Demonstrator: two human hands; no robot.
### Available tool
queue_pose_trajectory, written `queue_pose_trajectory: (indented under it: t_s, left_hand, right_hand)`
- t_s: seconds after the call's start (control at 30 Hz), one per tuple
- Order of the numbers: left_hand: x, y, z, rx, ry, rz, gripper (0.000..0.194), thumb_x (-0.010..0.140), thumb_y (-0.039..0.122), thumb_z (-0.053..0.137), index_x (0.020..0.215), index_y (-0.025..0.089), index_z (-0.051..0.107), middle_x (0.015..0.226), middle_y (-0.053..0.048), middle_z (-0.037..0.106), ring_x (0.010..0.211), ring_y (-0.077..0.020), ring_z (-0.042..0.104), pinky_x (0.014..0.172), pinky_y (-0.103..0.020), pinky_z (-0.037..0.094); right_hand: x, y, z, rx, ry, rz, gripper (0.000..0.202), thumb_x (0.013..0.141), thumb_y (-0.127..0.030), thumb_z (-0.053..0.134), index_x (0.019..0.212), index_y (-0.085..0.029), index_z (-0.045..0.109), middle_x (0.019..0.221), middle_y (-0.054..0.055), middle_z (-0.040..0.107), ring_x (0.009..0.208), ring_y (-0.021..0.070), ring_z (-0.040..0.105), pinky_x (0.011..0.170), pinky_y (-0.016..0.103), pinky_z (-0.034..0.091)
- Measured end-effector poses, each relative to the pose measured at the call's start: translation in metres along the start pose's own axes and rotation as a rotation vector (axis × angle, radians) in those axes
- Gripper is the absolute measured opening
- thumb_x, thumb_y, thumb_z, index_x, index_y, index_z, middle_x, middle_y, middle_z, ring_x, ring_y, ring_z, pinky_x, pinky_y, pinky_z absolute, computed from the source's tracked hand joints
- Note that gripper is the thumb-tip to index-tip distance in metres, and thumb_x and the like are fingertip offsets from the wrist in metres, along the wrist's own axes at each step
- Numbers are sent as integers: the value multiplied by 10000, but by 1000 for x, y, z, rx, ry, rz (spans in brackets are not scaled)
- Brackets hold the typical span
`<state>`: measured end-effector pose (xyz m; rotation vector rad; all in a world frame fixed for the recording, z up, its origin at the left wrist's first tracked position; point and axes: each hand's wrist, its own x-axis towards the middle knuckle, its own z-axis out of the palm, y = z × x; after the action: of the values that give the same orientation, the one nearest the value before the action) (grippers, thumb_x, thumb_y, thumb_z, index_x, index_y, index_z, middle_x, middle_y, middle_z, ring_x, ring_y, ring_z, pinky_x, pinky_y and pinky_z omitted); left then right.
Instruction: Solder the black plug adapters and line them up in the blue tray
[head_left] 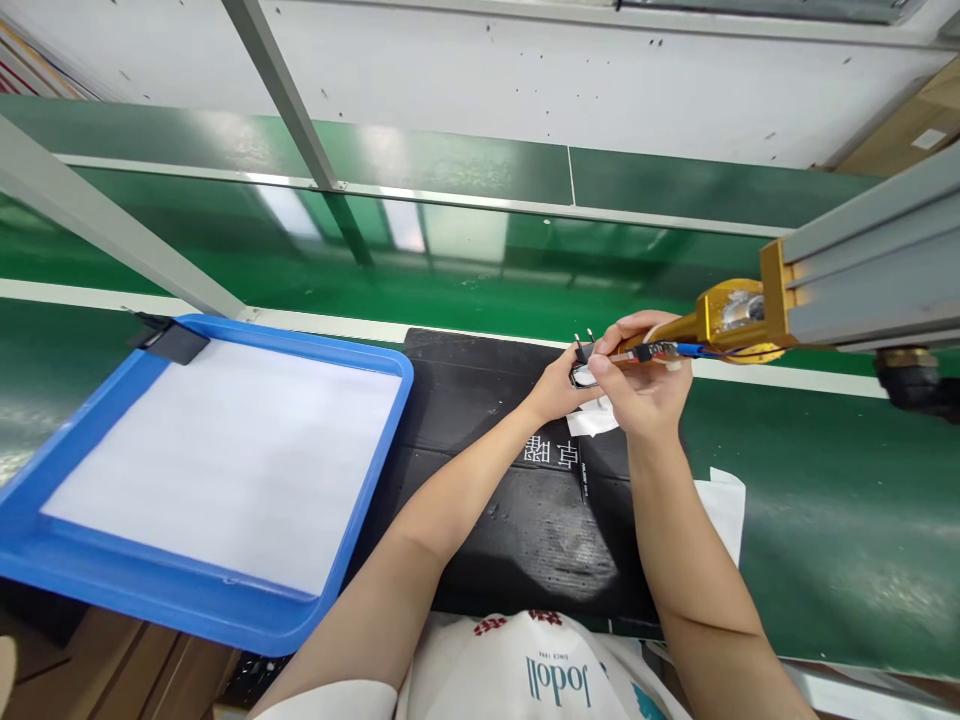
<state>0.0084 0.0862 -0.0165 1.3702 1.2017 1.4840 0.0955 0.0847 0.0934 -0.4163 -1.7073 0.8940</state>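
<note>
- Most of the view is taken up by a green bench (825, 540), pretty shiny, with reflections thrown across it.
- Behind that, a white panel (450, 70) can be seen, dotted with little dark specks.
- The right side is kinda hogged by a chunky grey metal beam (885, 240), angled in toward the hands.
- Over on the left, a blue tray (187, 605) is parked, its floor mostly covered by a white sheet (232, 460).
- Between tray and right forearm, a flat piece of black cardboard (510, 535) is laid down, white characters printed on it.
- A gold fitting (742, 305) is mounted at the beam's end, its slim tip partly hidden by fingers.
- The right hand (652, 385) is held narrow and curled around that tip, thumb at the work; what's actually gripped can't be told.
- The left hand (561, 388) is closed in a pinch on the two-pin part.
- White paper (594, 420) is seen just below the fingers.
- A blue-sleeved wire (691, 350) is seen at the right hand.
- The tiny black two-pin part (585, 352) is held above the cardboard's far edge, prongs pointed away.
</note>
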Motion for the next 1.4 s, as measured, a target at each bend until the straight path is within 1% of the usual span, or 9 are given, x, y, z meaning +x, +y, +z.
queue_pose_trajectory:
  t_s: [0.2,0.4,0.53,0.67,0.8,0.9,1.1,1.23,1.4]
  left_hand:
    - [-1,15,-11,135,36,-98,468,742,208,766,1191,143,652,1159,-91,725,1088,-254,661,974,-352,502]
    - [8,38,-46,345,145,-235,388,716,187,780,1094,149,695,1047,-70,757,991,-254,690,922,-347,519]
    - [7,64,-69,412,73,-237,391,673,217,809,1045,154,705,1008,-50,759,960,-256,694,904,-357,531]
    - [-17,79,-82,467,25,-253,405,671,229,797,1062,178,709,977,-31,764,933,-254,706,904,-375,546]
    - [-47,73,-84,555,55,-305,405,657,200,799,1054,187,718,1037,-50,764,971,-273,705,942,-400,541]
    - [-59,64,-83,550,75,-330,448,668,204,795,1105,187,698,1113,-57,750,1035,-277,694,980,-406,525]
    - [-64,51,-80,549,104,-297,495,700,238,784,1172,153,657,1198,-102,705,1133,-281,653,1057,-432,468]
    - [-67,46,-82,514,96,-255,521,706,302,792,1189,171,647,1221,-99,694,1157,-287,636,1063,-439,460]
    - [-68,41,-86,417,99,-288,570,699,341,800,1221,168,650,1174,-102,715,1111,-284,654,1038,-438,481]
  right_hand:
    - [2,2,-4,95,-30,13,342,767,-522,738,952,-293,564,771,-9,525,655,169,544,619,343,499]
    - [6,2,-15,41,-75,85,284,778,-476,731,850,-245,582,791,5,586,676,161,572,649,330,511]
    - [12,0,-28,-94,-117,198,261,759,-447,710,755,-218,584,781,20,621,706,181,614,680,341,517]
    - [21,-4,-43,-233,-185,235,229,752,-415,668,705,-195,623,689,29,648,685,208,636,689,350,506]
    - [24,-5,-52,-240,-217,236,220,757,-399,652,739,-181,677,720,53,693,722,233,662,704,365,508]
    - [23,-4,-54,-227,-236,251,245,759,-420,666,737,-177,688,725,63,702,751,250,670,718,383,517]
    - [21,-7,-52,-141,-263,250,264,744,-447,686,764,-184,675,782,54,710,694,211,644,708,377,528]
    - [20,-10,-50,-118,-242,256,250,729,-442,707,744,-199,649,793,42,692,759,221,663,751,384,536]
    - [17,-12,-49,-107,-220,252,272,724,-454,740,734,-206,628,812,45,695,805,234,681,751,390,551]
